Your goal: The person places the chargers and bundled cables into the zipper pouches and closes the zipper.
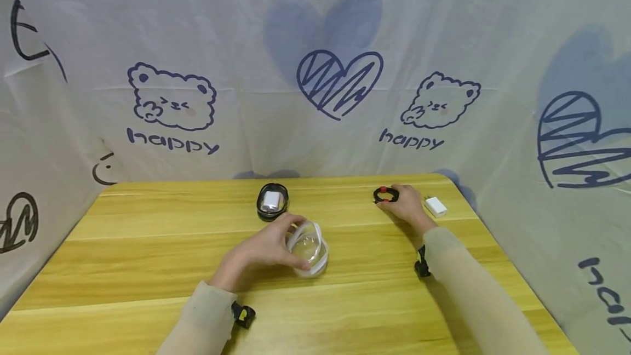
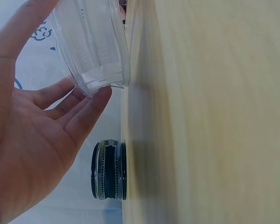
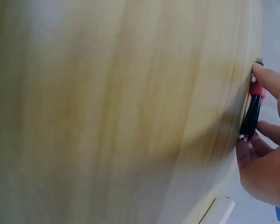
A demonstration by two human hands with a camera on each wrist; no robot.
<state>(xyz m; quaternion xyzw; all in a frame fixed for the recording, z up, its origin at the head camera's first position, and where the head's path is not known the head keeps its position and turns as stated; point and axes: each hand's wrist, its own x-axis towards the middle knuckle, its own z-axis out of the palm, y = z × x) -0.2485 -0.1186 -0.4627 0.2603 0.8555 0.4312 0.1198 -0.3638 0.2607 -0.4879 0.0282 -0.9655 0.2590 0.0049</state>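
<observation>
My left hand [image 1: 268, 244] grips a clear round plastic container [image 1: 309, 248] with a white rim, thumb on the near side and fingers on the far side. In the left wrist view this container [image 2: 95, 46] is tilted and held just off the table. Toward the back right, my right hand [image 1: 406, 206] pinches a coiled black cable [image 1: 379, 196] with red ties. The right wrist view has thumb and fingers at both ends of the cable [image 3: 251, 116], which lies at the tabletop. A white charger plug [image 1: 436, 206] lies right of that hand.
A second clear round container with black rims [image 1: 261, 210] stands at the back middle, a white block [image 1: 271, 201] visible in it. The wooden table [image 1: 148, 267] meets a printed cloth [image 1: 256, 119] behind and at both sides.
</observation>
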